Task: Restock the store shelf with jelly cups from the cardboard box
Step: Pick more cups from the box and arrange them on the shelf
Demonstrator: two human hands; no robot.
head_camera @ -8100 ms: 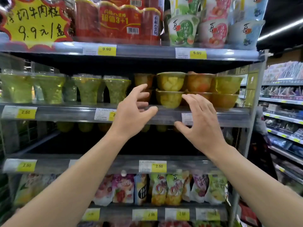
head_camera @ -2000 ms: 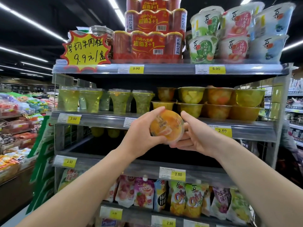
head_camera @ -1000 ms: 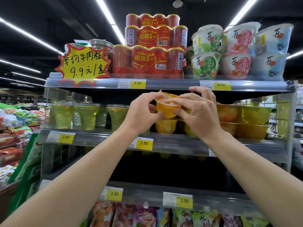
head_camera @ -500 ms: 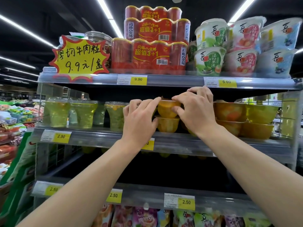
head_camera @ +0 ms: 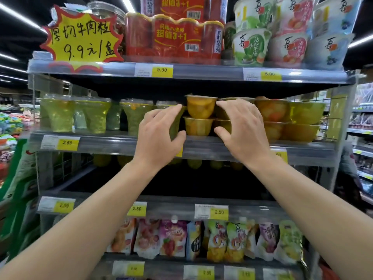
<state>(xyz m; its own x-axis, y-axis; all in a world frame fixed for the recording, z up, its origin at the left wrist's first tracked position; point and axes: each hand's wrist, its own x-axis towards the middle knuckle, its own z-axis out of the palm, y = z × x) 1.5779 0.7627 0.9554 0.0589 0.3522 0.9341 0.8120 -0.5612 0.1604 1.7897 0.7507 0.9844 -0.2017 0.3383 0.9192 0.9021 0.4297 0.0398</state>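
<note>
- Hands: two, one left (head_camera: 159, 136) and one right (head_camera: 244, 130), both in front of the middle shelf (head_camera: 105, 143).
- Orange jelly cups (head_camera: 199, 107) between the hands: two, stacked on that shelf.
- Yellow price tags on that shelf's edge: one fully visible (head_camera: 67, 142); others partly hidden.

the shelf (head_camera: 113, 143) bears green jelly cups (head_camera: 58, 114) and stacked orange jelly cups (head_camera: 199, 116).

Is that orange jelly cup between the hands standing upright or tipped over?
Upright. The orange jelly cup sits level, lid up, stacked on another cup, with the left hand and right hand open beside it.
</note>
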